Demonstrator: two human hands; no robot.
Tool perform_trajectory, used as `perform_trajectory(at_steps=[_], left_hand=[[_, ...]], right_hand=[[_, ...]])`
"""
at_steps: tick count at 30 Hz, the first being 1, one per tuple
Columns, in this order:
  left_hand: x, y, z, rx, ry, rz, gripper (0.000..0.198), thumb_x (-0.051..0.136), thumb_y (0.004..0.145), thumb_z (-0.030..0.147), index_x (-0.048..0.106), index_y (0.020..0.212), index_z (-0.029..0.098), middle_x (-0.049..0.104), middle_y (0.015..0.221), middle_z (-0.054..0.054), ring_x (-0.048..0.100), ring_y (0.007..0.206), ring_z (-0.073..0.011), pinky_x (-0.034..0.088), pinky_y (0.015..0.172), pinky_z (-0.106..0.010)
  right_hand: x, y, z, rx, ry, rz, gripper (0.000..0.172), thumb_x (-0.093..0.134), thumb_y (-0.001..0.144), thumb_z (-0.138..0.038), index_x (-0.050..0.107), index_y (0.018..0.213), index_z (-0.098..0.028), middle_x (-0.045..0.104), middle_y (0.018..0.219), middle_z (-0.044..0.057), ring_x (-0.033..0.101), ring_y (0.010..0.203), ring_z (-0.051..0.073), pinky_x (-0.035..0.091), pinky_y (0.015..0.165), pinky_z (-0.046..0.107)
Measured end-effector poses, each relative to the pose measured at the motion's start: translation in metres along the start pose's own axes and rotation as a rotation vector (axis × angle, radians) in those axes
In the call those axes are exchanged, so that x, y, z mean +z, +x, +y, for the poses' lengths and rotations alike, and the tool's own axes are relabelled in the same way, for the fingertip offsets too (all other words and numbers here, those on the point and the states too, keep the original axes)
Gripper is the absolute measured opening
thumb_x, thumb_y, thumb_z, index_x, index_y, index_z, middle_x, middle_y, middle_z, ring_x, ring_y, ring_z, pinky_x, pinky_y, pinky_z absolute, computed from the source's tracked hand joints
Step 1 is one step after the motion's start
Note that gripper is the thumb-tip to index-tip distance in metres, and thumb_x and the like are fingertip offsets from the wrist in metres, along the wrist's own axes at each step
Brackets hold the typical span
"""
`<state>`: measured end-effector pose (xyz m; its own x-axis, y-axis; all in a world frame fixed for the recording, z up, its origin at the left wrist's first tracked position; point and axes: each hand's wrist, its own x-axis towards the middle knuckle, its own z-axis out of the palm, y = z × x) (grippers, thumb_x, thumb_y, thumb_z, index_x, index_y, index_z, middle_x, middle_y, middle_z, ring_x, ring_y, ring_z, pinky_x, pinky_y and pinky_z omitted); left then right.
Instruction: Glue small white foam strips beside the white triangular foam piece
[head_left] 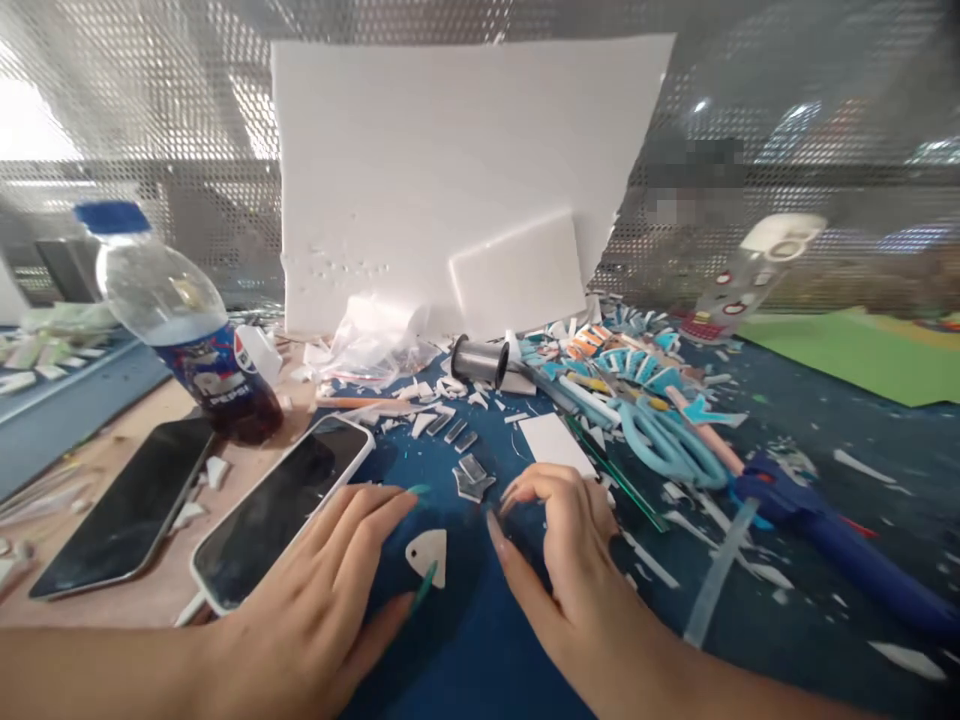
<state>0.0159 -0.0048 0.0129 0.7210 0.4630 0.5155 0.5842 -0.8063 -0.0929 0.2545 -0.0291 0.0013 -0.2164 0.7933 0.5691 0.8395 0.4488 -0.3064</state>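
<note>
A small white fan-shaped foam cutout (427,553) lay near on the dark blue mat (465,650), between the hands. The left hand (330,590) rested open, thumb beside it; whether the curled right hand (562,540) gripped anything couldn't be told. Seemingly light and dentable, the cutout was best pinched by its edges.

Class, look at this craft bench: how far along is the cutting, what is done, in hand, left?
Done: grey cut pieces and white scraps lie on the blue mat, scissors set aside. In hand: the left hand and right hand flank one white cut piece. Left, seemingly: the white foam sheet stands largely whole.
</note>
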Motion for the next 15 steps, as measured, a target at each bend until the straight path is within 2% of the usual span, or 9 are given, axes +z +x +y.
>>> perform_trajectory(at_steps=[4,6,11,13,15], left_hand=[[-0.014,0.019,-0.012,0.015,0.054,0.022,0.028,0.038,0.100,0.011,0.046,0.127,0.009,0.067,0.110,-0.011,0.061,0.106,-0.0226,0.051,0.097,-0.033],[-0.012,0.034,-0.025,0.061,0.131,-0.059,0.027,0.037,0.100,0.012,0.047,0.124,0.009,0.066,0.112,-0.012,0.061,0.108,-0.0236,0.052,0.096,-0.036],[0.024,0.077,-0.055,0.043,0.237,-0.169,0.023,0.052,0.098,0.020,0.058,0.117,0.009,0.065,0.114,-0.012,0.063,0.107,-0.0254,0.054,0.093,-0.045],[0.040,0.092,-0.059,0.043,0.276,-0.217,0.030,0.061,0.095,0.031,0.059,0.121,0.015,0.062,0.121,-0.010,0.064,0.105,-0.0235,0.055,0.089,-0.045],[0.051,0.103,-0.059,0.034,0.309,-0.240,0.033,0.061,0.095,0.033,0.058,0.123,0.016,0.061,0.123,-0.010,0.064,0.105,-0.0234,0.056,0.088,-0.044]], right_hand=[[0.003,-0.001,0.000,0.008,-0.001,0.000,0.017,0.045,0.089,-0.010,0.038,0.100,-0.020,0.049,0.094,0.006,0.043,0.082,0.023,0.030,0.079,0.044],[0.004,-0.002,0.000,0.029,0.008,0.006,0.018,0.045,0.087,-0.010,0.038,0.100,-0.020,0.048,0.092,0.006,0.043,0.082,0.023,0.030,0.077,0.043],[0.006,-0.002,0.001,0.055,0.026,0.002,0.020,0.046,0.087,-0.010,0.035,0.100,-0.021,0.047,0.093,0.006,0.043,0.083,0.024,0.033,0.075,0.043],[0.005,-0.001,0.000,0.058,0.029,0.000,0.021,0.047,0.087,-0.010,0.035,0.100,-0.021,0.047,0.094,0.006,0.044,0.084,0.025,0.033,0.075,0.045],[0.005,-0.002,0.000,0.060,0.034,-0.003,0.022,0.046,0.086,-0.010,0.034,0.100,-0.021,0.047,0.094,0.006,0.044,0.084,0.025,0.034,0.075,0.045]])
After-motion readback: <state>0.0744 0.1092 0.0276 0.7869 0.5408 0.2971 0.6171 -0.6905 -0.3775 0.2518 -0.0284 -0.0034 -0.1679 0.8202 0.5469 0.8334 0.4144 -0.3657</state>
